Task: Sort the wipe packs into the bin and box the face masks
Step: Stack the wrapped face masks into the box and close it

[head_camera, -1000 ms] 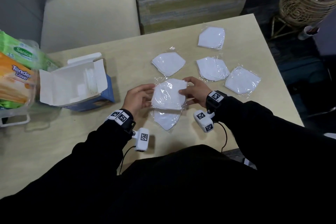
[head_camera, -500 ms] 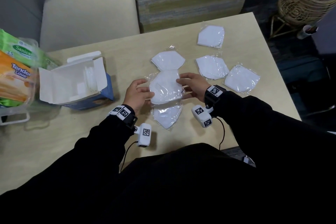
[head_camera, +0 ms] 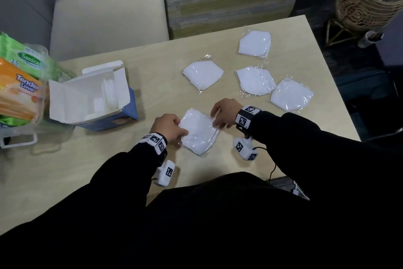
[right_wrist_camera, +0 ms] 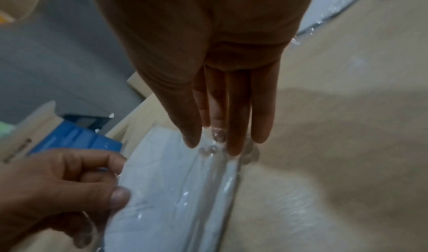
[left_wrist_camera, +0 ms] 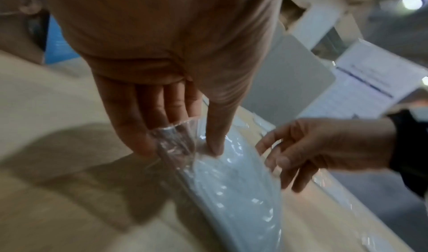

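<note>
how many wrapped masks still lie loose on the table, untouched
4: one far, one centre, two right. Both hands hold a stack, count unclear.

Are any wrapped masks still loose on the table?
Yes: four plastic-wrapped white face masks lie loose on the beige table.

Wrapped masks loose on table [head_camera: 152, 55]: four beyond hands – [head_camera: 254, 43], [head_camera: 203, 74], [head_camera: 255, 80], [head_camera: 291, 94].
Mask stack [head_camera: 199, 132] at near edge of table: at least two, exact count unclear.
Boxes: one, open [head_camera: 91, 94], left of stack.
Bins: one [head_camera: 19, 137], left end of table.
Wipe packs in bin: orange [head_camera: 18, 94] and green [head_camera: 21, 55] visible; total unclear.
</note>
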The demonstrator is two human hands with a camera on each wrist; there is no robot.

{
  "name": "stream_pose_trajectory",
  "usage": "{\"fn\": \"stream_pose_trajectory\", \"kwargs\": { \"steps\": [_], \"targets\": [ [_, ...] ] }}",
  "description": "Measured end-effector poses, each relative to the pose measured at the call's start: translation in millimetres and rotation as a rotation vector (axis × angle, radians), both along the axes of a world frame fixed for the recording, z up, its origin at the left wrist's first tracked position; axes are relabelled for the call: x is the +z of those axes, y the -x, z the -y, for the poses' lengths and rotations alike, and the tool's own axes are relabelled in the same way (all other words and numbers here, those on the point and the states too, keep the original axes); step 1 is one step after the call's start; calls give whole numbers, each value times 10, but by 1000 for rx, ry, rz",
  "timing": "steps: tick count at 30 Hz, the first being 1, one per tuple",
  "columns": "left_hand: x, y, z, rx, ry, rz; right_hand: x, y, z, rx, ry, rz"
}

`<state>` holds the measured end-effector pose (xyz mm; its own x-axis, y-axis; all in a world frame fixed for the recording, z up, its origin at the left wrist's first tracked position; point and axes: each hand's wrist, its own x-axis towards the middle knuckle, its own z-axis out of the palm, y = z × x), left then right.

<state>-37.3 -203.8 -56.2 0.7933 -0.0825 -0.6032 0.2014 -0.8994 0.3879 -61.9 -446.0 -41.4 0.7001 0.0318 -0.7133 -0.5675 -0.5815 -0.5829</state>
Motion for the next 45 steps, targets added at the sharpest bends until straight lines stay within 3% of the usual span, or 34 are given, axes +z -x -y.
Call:
{"fn": "stream_pose_trajectory", "kwargs": {
  "steps": [6,11,18,23,28,32,37,41,45],
  "targets": [
    [-92,105,68,-110,-122,47,-107,77,34,-47,65,-17],
    [-107,8,139,-168,-102,84,-173,56,71,-41,66,5],
    [-54,-305,333,-209,-93,-17,-88,-100,363,-70,35,31],
    [63,-733,628,-268,82,188,-23,-418,656,-291,91,129],
    [10,-1082,960,-454,66,201,-13,-713,619,-469,-39,94],
    [-110,-1132,1083,-472,-45,133,-23,-858,434,-570,-177,94],
    [-164,-1074,1094,-496,-254,301,-93,-924,251,-780,-396,39],
    [-222,-1124,949,-497,-283,365,-109,-909,175,-633,-369,51],
    [-107,-1115,881,-349,-65,394,-45,-914,128,-650,-502,79]
  ]
}}
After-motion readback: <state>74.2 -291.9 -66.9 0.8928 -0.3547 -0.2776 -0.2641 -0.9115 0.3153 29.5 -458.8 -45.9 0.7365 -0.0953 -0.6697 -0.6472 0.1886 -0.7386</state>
